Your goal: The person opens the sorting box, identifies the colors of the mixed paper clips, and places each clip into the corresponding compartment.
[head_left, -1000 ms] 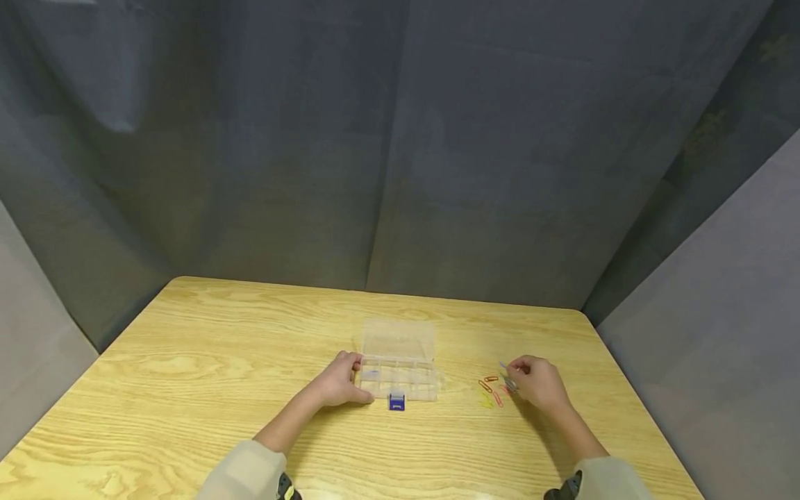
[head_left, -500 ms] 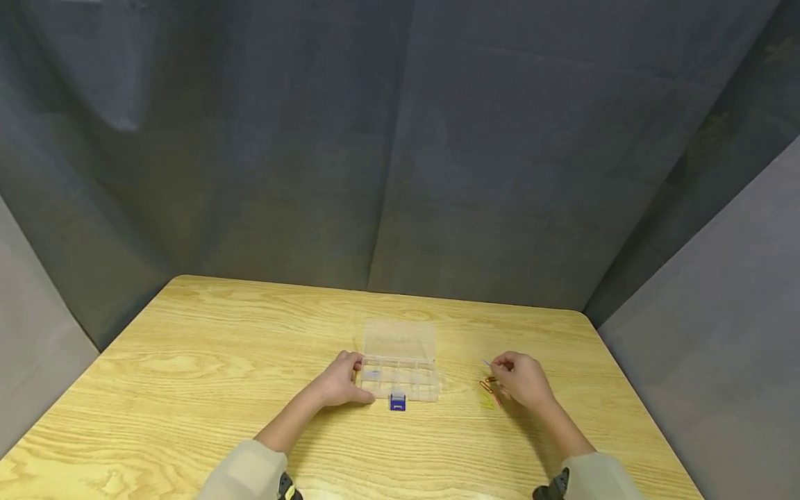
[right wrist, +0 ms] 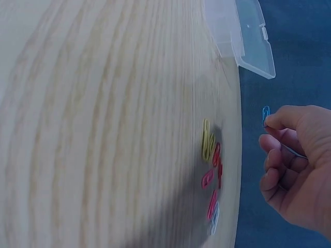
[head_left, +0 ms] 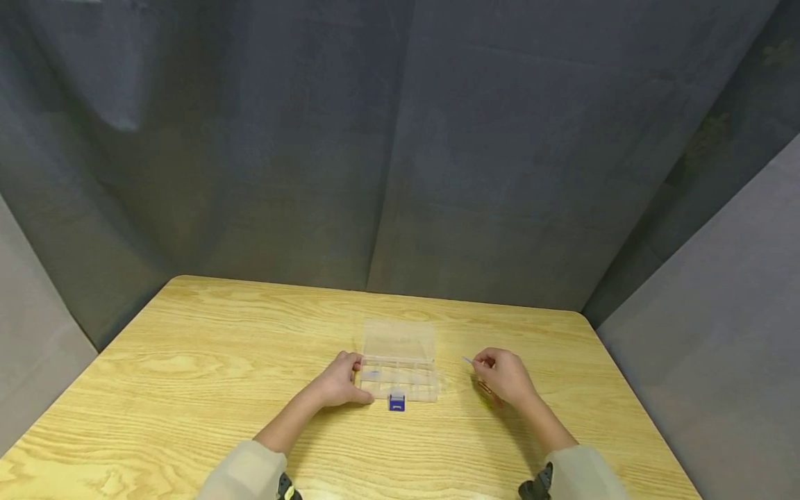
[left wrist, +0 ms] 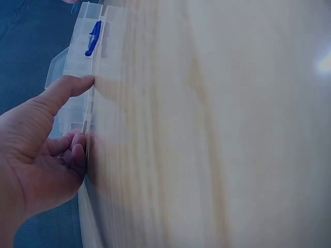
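A clear plastic compartment box (head_left: 406,389) lies on the table with its lid (head_left: 398,339) folded back and a blue latch (head_left: 396,402) at the front. My left hand (head_left: 337,382) grips its left end, thumb at the front edge and fingers at the side. Something small and bluish sits in a rear left compartment. To the right of the box, above the table, my right hand (head_left: 505,377) pinches a blue paper clip (right wrist: 266,114) between thumb and forefinger. Below that hand lie loose clips: yellow (right wrist: 207,142), red (right wrist: 216,155), pink (right wrist: 207,178) and white (right wrist: 214,219).
The wooden table (head_left: 219,347) stretches out on both sides of the box. Dark cloth (head_left: 281,139) hangs behind its far edge, and a grey panel (head_left: 719,312) stands along the right.
My right hand has moved left toward the box, carrying the blue paper clip up from the loose clips. The left hand and the box have stayed in place.
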{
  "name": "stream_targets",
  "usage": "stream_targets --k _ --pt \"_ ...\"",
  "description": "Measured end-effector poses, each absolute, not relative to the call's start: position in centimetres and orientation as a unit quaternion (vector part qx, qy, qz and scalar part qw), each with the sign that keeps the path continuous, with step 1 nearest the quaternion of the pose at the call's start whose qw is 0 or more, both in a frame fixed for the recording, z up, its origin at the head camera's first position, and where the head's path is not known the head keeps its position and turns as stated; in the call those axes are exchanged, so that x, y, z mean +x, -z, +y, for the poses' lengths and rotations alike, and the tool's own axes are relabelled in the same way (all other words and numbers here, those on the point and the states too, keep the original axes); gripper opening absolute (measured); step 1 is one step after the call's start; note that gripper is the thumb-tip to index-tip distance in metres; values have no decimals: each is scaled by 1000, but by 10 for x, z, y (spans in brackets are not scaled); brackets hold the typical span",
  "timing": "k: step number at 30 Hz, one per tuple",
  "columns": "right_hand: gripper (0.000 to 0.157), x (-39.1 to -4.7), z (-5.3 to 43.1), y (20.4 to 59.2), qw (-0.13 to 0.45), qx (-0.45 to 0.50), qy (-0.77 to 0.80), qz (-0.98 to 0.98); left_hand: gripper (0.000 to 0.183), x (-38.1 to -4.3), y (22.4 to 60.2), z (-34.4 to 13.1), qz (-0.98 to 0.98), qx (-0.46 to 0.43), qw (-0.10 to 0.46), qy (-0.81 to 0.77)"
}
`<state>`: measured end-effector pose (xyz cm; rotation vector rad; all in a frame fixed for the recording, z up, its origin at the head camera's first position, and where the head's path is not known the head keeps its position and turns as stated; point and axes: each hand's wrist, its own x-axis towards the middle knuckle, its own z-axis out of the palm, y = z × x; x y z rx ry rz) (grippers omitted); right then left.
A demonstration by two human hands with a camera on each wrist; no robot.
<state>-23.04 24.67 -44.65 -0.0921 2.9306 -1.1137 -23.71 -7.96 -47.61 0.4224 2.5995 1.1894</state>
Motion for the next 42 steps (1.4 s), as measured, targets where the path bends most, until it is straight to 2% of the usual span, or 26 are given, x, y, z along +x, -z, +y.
stream_targets --k 23,42 --pt "10 -237 204 449 -28 -76 326 942 79 -236 476 -79 894 142 124 -406" --pt "10 -236 158 439 -8 -128 316 940 79 -236 476 -81 893 144 129 -406"
